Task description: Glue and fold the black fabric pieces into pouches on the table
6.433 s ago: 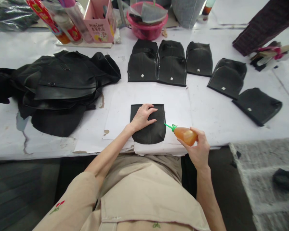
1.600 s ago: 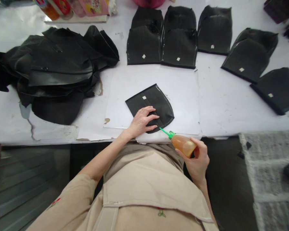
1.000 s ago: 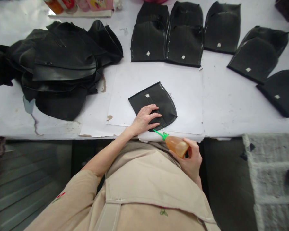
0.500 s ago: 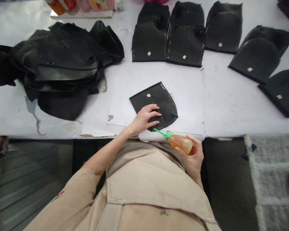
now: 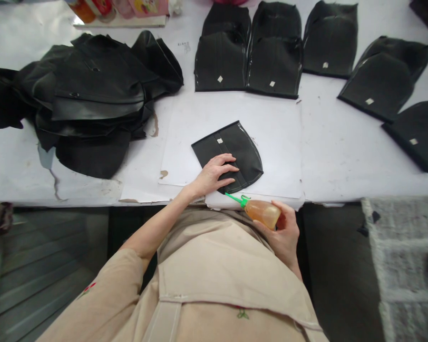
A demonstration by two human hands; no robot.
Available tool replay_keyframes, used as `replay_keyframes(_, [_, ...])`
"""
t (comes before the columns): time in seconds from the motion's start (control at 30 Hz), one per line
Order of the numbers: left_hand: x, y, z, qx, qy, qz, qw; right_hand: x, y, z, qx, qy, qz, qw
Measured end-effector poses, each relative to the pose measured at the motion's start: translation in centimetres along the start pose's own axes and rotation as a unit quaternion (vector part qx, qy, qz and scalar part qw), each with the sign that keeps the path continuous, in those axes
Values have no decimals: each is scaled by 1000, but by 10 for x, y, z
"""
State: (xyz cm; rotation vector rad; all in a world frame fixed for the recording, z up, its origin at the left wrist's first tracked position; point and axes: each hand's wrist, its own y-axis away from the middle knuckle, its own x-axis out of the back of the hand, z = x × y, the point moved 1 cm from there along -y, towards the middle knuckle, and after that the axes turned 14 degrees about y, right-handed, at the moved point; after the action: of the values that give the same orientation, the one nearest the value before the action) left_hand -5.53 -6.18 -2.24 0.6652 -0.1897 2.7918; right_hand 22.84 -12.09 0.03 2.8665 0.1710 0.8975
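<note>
A black leather-like panel [image 5: 242,147] with one curved side lies on white paper close to the table's front edge. It bears a small white tag, and shiny streaks run along its curved edge. My left hand [image 5: 216,175] rests flat on the panel with fingers spread, covering its lower left part. Held in my right hand [image 5: 286,230] is a squeeze glue bottle [image 5: 262,213] of amber liquid with a green nozzle. The bottle lies tilted almost level, its tip at the panel's near corner, just below my left fingers; contact at the tip is too small to tell.
To the left sits a heap of black leather-like pieces [image 5: 100,90]. Several similar tagged panels [image 5: 274,61] line the back and right of the table [image 5: 317,142]. Colourful containers [image 5: 124,8] stand at the back left. Grey woven fabric [image 5: 399,256] is at the lower right.
My right hand has moved the bottle slightly left, so its nozzle tip has slid along the panel's near edge to the corner. My left hand and the panel have stayed put.
</note>
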Motion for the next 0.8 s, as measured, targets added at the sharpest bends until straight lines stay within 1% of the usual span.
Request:
replay_keyframes(0.07, [8, 0, 2, -8, 13, -25, 1000, 4, -1, 1, -44, -49, 2, 998])
replay_keyframes(0.13, [19, 2, 3, -20, 18, -56, 998, 7, -4, 3, -90, -117, 12, 989])
replay_keyframes(0.2, [28, 4, 3, -35, 12, -84, 996, 9, -8, 5, -120, -199, 16, 972])
replay_keyframes(0.27, [33, 6, 4, -43, -9, -106, 993, 10, -12, 6, -131, -280, 10, 951])
replay_keyframes(0.33, [30, 6, 5, -36, -52, -104, 993, 11, -16, 5, -134, -338, 13, 931])
replay_keyframes(0.43, [11, 3, 11, -11, -155, -59, 986, 15, -22, 1, -135, -384, 52, 912])
replay_keyframes(0.47, [3, 1, 14, -2, -188, -40, 981, 17, -24, 0, -131, -387, 67, 910])
replay_keyframes(0.53, [-11, -5, 19, 17, -235, -15, 972, 22, -28, -2, -116, -366, 107, 917])
replay_keyframes(0.6, [-22, -13, 23, 34, -255, 2, 966, 28, -29, -2, -96, -304, 168, 933])
replay_keyframes(0.67, [-29, -20, 25, 51, -261, 16, 964, 34, -27, -1, -76, -214, 228, 947])
replay_keyframes(0.73, [-33, -27, 27, 66, -267, 25, 961, 36, -21, 1, -57, -130, 249, 958])
replay_keyframes(0.8, [-35, -34, 30, 81, -275, 26, 958, 35, -15, 3, -42, -78, 237, 967])
